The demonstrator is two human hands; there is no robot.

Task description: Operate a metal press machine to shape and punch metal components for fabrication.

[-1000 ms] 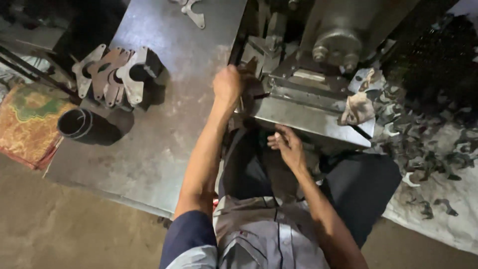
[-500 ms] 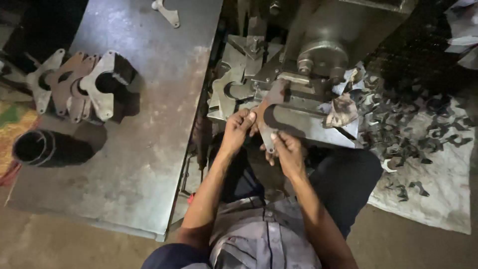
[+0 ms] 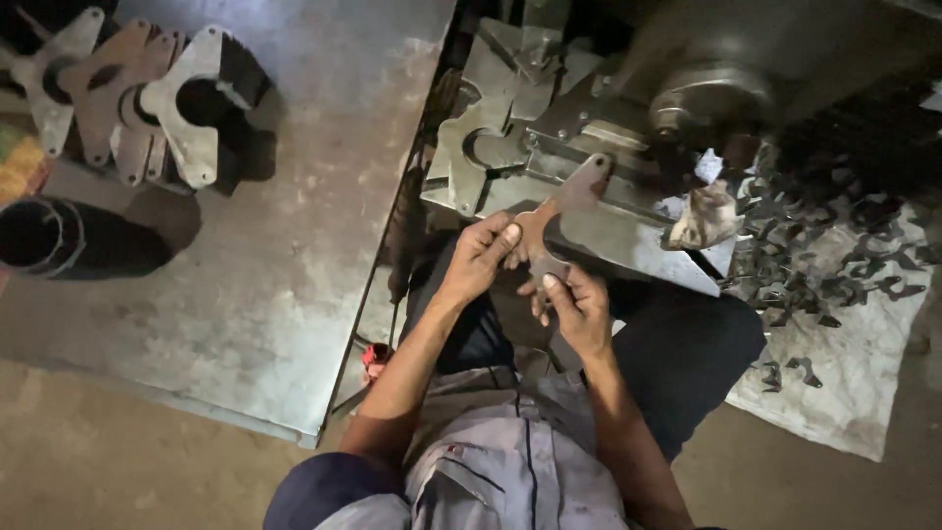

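Plate (image 3: 564,211), flat cut metal with a rounded notch, held in front of the press machine (image 3: 706,93), upper end resting against the machine's sloped steel bed (image 3: 628,231). Left hand (image 3: 478,257) closed on the plate's lower left edge, thumb on top. Right hand (image 3: 574,309) gripping the lower end from beneath, fingers curled round it. Similar cut blanks (image 3: 481,147) stacked on the bed just left of the held plate, crowding that side. Crumpled rag (image 3: 702,216) lying on the bed to the right, close beside the plate. Scrap offcuts (image 3: 834,255) scattered over a pale cloth (image 3: 844,393) on the floor further right. Steel sheet table (image 3: 275,255) found to the left, well apart from the hands, carrying a leaning stack of finished plates (image 3: 147,108) at its far corner. Dark cylinder (image 3: 69,240) lying on its side near that stack. Small red object (image 3: 373,358) noted at the table's edge near the left forearm; kind could not be told.
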